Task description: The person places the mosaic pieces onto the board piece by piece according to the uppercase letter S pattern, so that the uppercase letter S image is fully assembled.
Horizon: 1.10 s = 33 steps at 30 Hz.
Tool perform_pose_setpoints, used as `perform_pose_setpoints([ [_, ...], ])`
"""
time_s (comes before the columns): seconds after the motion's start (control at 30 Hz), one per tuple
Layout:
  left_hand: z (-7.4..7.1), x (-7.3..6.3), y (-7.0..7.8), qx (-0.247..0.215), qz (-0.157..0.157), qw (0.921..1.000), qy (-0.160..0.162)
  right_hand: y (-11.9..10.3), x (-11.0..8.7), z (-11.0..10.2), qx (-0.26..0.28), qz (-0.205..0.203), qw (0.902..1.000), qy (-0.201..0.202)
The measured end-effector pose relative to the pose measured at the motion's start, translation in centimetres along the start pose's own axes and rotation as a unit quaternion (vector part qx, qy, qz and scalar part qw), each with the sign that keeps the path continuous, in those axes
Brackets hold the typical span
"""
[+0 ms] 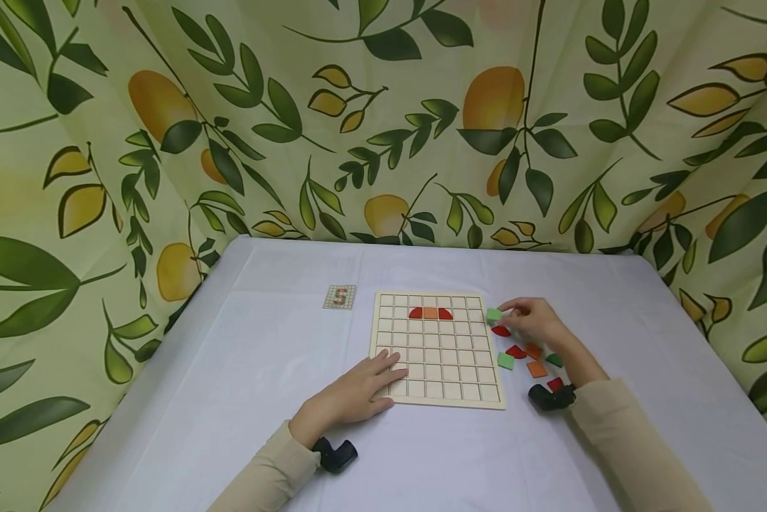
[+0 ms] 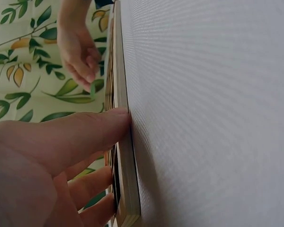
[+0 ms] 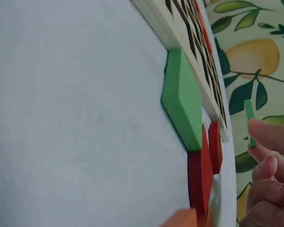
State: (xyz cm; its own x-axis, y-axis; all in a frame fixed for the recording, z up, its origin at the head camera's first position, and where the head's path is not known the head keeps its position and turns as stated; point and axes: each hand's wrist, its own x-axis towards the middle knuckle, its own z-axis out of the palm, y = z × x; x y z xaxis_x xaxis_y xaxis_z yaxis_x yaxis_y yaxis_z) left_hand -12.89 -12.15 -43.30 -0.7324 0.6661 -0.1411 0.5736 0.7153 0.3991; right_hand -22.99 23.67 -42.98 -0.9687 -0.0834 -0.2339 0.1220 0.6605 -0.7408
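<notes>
A wooden grid board (image 1: pixel 437 348) lies on the white-covered table. In its second row from the back, an orange square tile (image 1: pixel 430 313) sits between two red quarter-round tiles (image 1: pixel 416 313). My left hand (image 1: pixel 364 387) rests on the board's near left corner, fingers spread over the cells and thumb along the front edge (image 2: pixel 122 142). My right hand (image 1: pixel 532 318) pinches a green square tile (image 1: pixel 494 314) between thumb and fingertips by the board's right edge; the right wrist view shows that green tile (image 3: pixel 250 122) edge-on, raised above the table.
Right of the board lie loose tiles: a green square (image 1: pixel 506 361), orange squares (image 1: pixel 537 369), several red rounded pieces (image 1: pixel 501 331) and a green rounded one (image 1: pixel 554 360). A small pattern card (image 1: pixel 340 296) lies at the back left. A leaf-print curtain (image 1: pixel 383 128) hangs behind the table.
</notes>
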Motion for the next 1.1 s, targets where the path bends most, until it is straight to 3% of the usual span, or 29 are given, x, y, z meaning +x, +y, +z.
perform_pose_setpoints([
  [1.1, -0.1, 0.0, 0.1, -0.002, -0.008, 1.0, -0.005, -2.2, -1.2, 2.8, 0.021, -0.05, 0.9985, -0.005],
])
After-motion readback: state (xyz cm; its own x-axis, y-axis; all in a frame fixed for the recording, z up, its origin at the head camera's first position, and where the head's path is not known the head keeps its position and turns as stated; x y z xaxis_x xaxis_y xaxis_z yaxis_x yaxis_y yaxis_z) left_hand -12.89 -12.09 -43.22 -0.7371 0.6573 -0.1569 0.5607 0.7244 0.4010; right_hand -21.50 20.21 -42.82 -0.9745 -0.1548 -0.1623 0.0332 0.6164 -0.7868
